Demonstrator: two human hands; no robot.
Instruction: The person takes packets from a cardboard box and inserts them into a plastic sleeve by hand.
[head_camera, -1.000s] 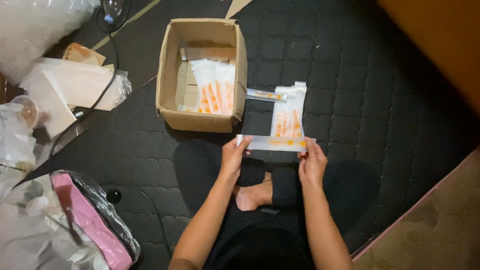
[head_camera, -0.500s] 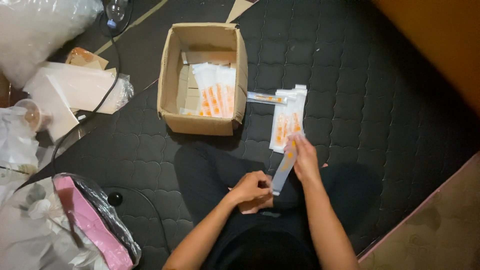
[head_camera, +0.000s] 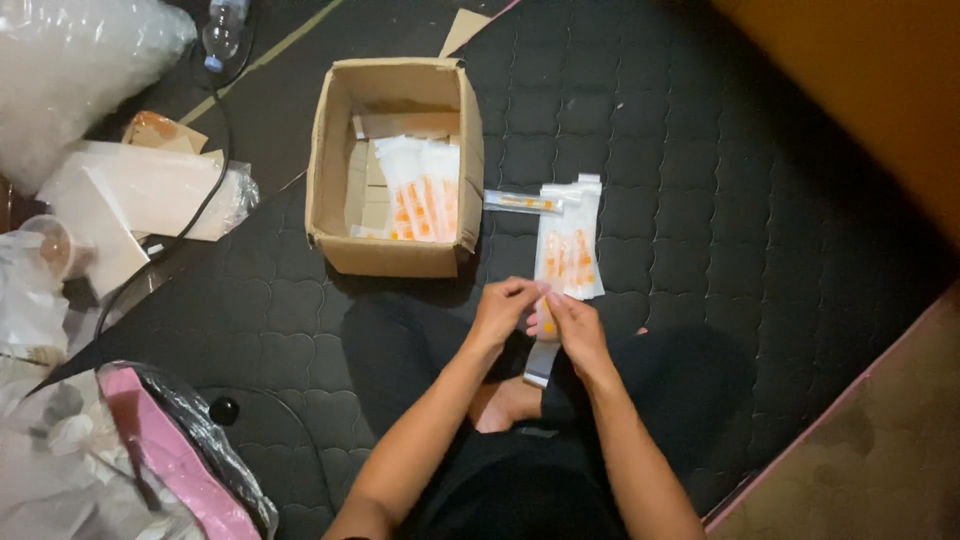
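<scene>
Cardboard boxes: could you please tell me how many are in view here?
1. The open cardboard box sits on the dark quilted mat, ahead of the left hand, with white-and-orange packets inside. Clutter at left may hide others.

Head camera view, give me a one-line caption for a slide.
Both hands, left and right, hold a slim packet beside a cardboard box.

Slim white-and-orange packet, upright, pinched at top

I have both forearms reaching forward over my folded legs, wrists nearly together. My left hand curls inward, fingers pinched; my right hand faces it, its fingers pinched and touching the left's.
</scene>
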